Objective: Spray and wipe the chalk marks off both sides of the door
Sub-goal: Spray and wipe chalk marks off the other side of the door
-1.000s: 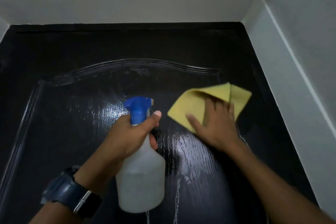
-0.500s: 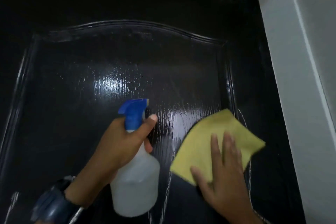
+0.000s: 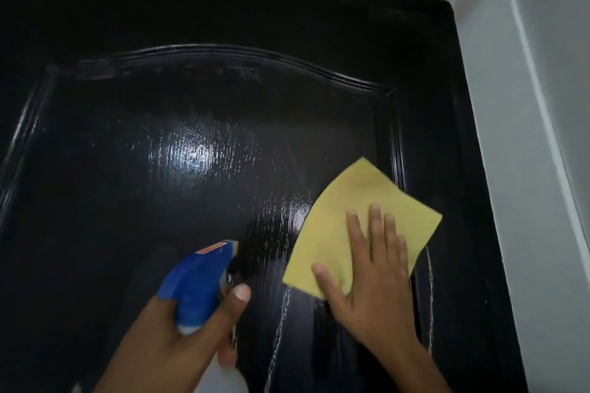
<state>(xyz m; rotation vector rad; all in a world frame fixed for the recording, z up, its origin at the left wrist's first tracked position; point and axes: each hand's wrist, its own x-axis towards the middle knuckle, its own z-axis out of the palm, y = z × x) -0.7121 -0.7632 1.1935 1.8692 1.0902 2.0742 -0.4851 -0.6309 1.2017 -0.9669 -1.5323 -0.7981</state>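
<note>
- right hand (image 3: 376,290) is flat with fingers straight, pressing a square yellow cloth (image 3: 351,220) against the glossy black panelled door (image 3: 191,137), right side of the raised panel
- left hand (image 3: 178,338) is wrapped round the neck of a translucent spray bottle with a blue trigger head (image 3: 199,281); thumb up along it
- thin white chalk lines (image 3: 282,329) run down below the cloth; wet sheen mid-panel
- pale wall (image 3: 526,137) on the right

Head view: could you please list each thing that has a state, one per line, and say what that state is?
door: shut against its frame, panel glossy and wet, white chalk lines left below the cloth
yellow cloth: spread flat on the door
spray bottle: held up, nozzle toward the door
left hand: grips the spray bottle
right hand: flat, fingers straight, presses the yellow cloth
</note>
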